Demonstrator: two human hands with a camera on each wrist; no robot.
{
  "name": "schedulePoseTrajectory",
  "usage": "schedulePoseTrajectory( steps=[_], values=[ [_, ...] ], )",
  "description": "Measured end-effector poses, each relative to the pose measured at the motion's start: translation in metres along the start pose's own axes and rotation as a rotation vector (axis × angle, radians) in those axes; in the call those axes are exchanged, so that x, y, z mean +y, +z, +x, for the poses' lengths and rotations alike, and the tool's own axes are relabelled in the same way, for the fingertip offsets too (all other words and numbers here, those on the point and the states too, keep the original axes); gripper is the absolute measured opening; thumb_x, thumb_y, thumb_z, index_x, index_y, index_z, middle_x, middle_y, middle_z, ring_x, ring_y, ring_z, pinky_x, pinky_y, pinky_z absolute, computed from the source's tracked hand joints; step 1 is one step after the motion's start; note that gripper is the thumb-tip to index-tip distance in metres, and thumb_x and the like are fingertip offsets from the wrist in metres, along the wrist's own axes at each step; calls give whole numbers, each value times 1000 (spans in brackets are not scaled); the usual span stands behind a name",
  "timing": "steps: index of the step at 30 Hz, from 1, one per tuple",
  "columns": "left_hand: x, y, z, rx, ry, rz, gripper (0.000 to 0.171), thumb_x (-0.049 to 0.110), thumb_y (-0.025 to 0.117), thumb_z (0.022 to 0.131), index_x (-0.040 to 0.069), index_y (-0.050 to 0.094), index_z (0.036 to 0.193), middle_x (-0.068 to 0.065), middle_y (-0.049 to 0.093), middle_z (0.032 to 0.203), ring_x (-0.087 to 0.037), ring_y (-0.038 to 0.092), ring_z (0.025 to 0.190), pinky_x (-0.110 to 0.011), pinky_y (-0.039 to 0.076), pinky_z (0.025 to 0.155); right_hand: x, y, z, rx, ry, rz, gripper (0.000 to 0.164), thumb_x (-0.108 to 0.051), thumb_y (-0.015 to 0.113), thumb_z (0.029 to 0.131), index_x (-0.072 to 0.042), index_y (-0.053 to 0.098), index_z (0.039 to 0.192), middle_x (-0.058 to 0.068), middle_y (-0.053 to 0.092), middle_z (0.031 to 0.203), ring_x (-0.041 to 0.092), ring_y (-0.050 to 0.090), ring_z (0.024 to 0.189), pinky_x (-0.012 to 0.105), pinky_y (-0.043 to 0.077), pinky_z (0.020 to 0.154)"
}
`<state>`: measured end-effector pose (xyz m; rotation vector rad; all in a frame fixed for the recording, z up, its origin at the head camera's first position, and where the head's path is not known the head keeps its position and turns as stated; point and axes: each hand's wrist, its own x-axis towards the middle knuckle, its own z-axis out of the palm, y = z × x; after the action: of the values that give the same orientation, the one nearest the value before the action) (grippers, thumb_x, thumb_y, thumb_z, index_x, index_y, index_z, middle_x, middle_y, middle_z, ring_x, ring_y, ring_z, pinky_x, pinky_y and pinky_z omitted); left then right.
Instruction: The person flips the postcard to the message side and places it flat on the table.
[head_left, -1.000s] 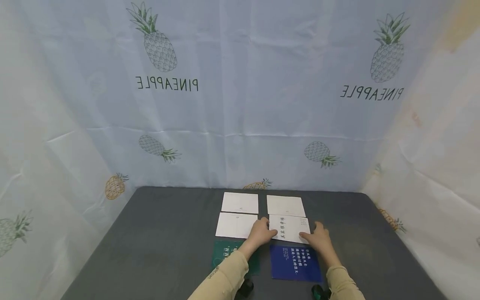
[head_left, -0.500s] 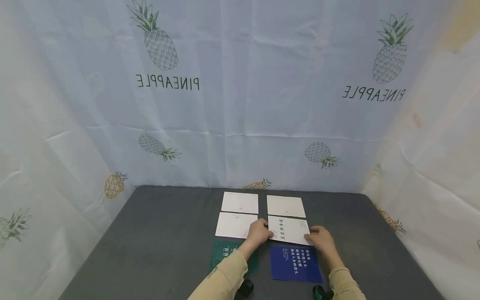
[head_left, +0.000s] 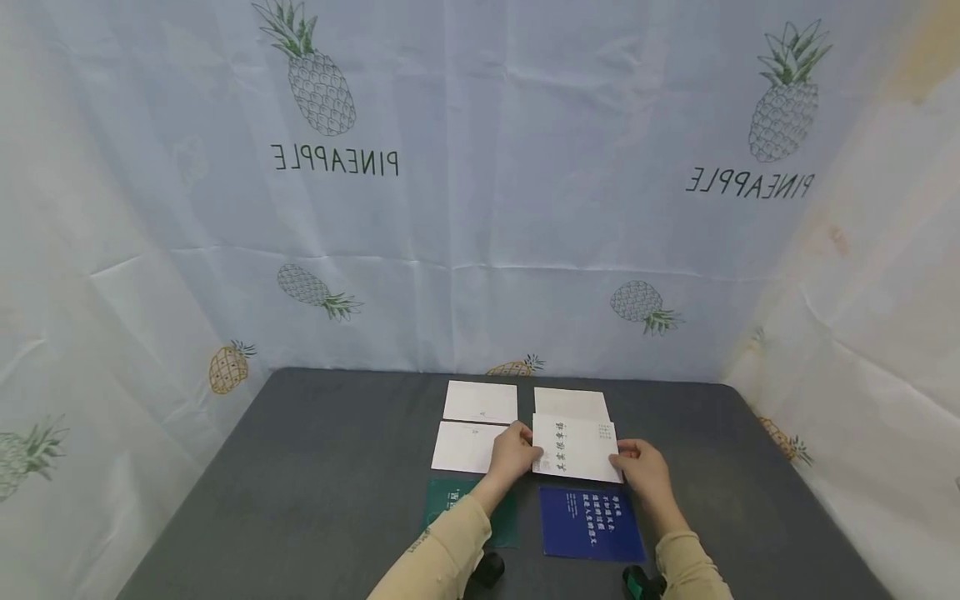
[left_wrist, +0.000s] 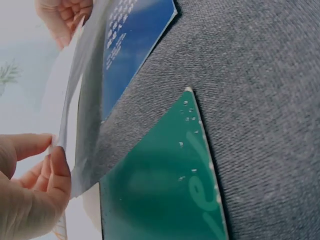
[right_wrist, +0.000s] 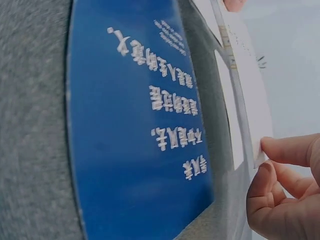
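A white card (head_left: 577,450) with black written characters is raised off the dark table between both hands. My left hand (head_left: 512,454) pinches its left edge between thumb and fingers. At the opposite edge my right hand (head_left: 645,473) pinches it the same way; the right wrist view shows thumb and finger of the right hand (right_wrist: 287,192) meeting at the card's corner. Below the raised card lies a blue card (head_left: 591,523) with white characters. A green card (head_left: 506,521) lies partly hidden under the left forearm.
Behind the held card lies another white card (head_left: 572,402), its near part covered. To the left, two white cards (head_left: 480,402) lie one behind the other. The dark table (head_left: 315,483) meets a pineapple-print curtain (head_left: 480,208) at its back edge.
Both hands have taken hold of the written white card by its side edges. It has risen off the table and now overlaps the white card behind it in the head view.
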<state>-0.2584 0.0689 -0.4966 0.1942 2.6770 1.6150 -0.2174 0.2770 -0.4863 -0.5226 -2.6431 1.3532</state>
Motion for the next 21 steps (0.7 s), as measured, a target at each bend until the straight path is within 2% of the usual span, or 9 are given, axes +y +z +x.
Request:
schedulePoseTrajectory(
  steps=[7, 14, 17, 21],
  values=[
    [8, -5, 2, 53, 42, 0, 13, 6, 68, 76, 6, 56, 80, 2, 48, 64, -9, 40, 55, -20, 32, 50, -7, -5, -1, 58, 6, 51, 32, -15, 61, 85, 9, 57, 107, 16, 57, 88, 20, 50, 77, 25, 39, 61],
    [13, -9, 3, 91, 114, 48, 8, 12, 70, 80, 8, 64, 77, 0, 58, 66, -5, 43, 58, -18, 33, 53, -10, -8, -2, 132, -9, 100, 28, -19, 60, 88, 4, 59, 104, 10, 58, 85, 10, 49, 70, 23, 41, 60],
    [12, -9, 2, 78, 111, 31, 7, 15, 70, 80, 8, 69, 80, 0, 62, 66, -2, 45, 55, -17, 35, 51, -8, -9, -4, 123, -8, 147, 27, -20, 57, 92, 2, 58, 107, 11, 65, 90, 2, 54, 69, 21, 46, 64],
    [11, -10, 3, 75, 152, -11, 10, 16, 68, 82, 8, 72, 84, -2, 67, 67, -1, 49, 56, -17, 39, 52, 0, -9, -1, 121, -40, 243, 30, -22, 49, 95, 3, 59, 109, 8, 70, 94, -4, 60, 73, 23, 52, 73]
  ],
)
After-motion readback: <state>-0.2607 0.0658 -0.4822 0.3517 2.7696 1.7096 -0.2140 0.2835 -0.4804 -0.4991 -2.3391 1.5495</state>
